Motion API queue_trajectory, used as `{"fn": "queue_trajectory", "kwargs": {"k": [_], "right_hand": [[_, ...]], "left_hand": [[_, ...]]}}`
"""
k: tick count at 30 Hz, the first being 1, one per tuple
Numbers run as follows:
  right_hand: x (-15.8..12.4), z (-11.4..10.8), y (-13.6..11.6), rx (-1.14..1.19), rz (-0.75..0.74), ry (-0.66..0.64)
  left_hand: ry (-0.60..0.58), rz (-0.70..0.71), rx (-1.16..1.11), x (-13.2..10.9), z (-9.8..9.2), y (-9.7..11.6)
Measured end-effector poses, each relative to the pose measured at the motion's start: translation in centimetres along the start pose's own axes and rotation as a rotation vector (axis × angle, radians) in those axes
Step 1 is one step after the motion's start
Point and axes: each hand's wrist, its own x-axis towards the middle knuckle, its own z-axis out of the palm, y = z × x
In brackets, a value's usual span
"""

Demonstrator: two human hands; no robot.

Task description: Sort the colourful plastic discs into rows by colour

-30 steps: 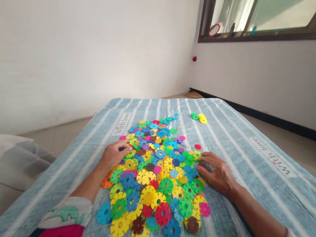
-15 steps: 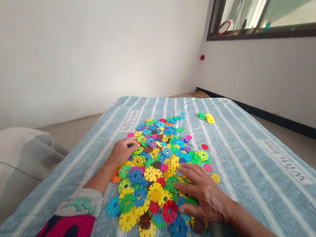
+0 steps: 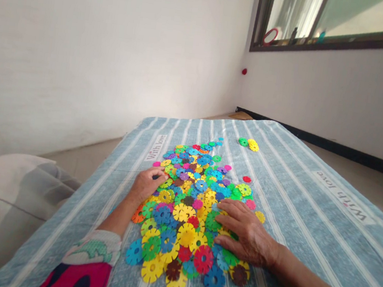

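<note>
1. Yellow, blue, green and red notched discs [image 3: 183, 212] lie heaped on the striped cloth [image 3: 293, 213].
2. Left hand [image 3: 147, 182] curls half-closed at their left edge; whether it grips anything, I can't tell.
3. Right hand [image 3: 248, 233], loosely spread, palm down, covers discs on the right.

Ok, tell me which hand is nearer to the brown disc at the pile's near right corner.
Right. The right hand is over the pile, just beyond the brown disc; the left hand is farther off, at the pile's left edge.
</note>
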Motion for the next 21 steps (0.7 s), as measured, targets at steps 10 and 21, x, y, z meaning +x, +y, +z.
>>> {"fn": "queue_trajectory", "kwargs": {"k": [10, 21], "right_hand": [[1.4, 1.4, -0.4, -0.059, 0.145, -0.031], [1.5, 1.5, -0.5, -0.067, 0.175, -0.024]], "left_hand": [[0.004, -0.006, 0.004, -0.1, -0.1, 0.2], [0.01, -0.016, 0.016, 0.0, 0.1, 0.2]]}}
